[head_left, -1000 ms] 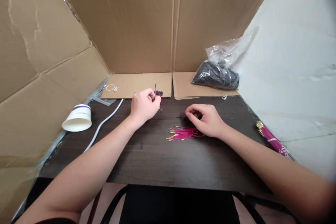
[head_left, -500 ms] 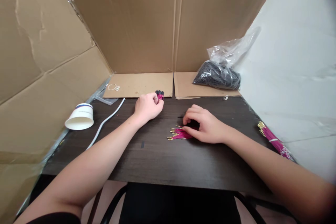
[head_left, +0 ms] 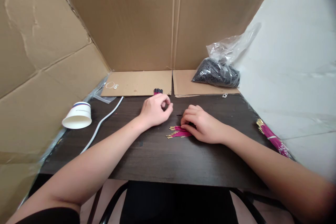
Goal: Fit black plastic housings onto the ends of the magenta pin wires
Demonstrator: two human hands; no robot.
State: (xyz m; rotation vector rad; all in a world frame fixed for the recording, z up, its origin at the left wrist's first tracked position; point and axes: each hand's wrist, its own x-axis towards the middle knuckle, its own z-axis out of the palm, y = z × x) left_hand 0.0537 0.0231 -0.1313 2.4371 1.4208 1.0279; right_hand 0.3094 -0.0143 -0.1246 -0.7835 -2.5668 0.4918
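Note:
My right hand rests over a loose bunch of magenta wires with gold tips pointing left. Its thumb and forefinger are pinched at the upper wires, and the palm hides the rest of the bunch. Left of it, my left hand hovers above the table with curled fingers and the thumb slightly apart; I see nothing in it. Just behind that hand, magenta wires with black ends lie against the cardboard edge, partly hidden. A tiny black piece lies between the hands.
A clear bag of black pieces sits on cardboard at the back right. A tied bundle of magenta wires lies at the right edge. Left are a tipped paper cup, a grey cable and pale rubber bands.
My left hand has left the black-ended wires and come right and nearer to me. My right hand's fingers have closed in on the loose gold-tipped wires.

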